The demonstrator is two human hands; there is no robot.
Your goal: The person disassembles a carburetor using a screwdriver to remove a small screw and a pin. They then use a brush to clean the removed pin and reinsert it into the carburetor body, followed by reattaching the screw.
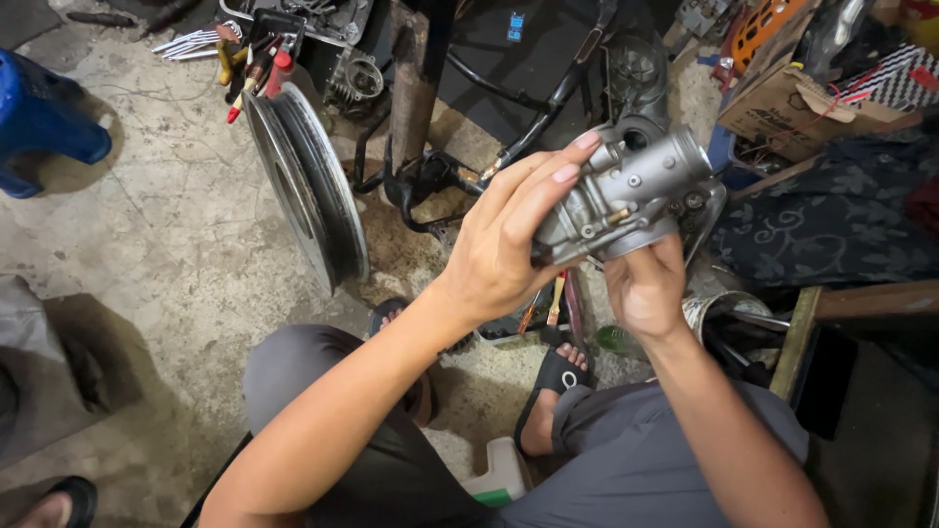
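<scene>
Both hands grip a carburettor (626, 191) above the lap: the left hand (509, 240) wraps its side, the right hand (644, 284) supports it from below. It is dull grey cast metal, lumpy, with a round throat. Below lies stained, cracked concrete floor (176, 215), with a ribbed wheel (308, 186) standing near.
</scene>
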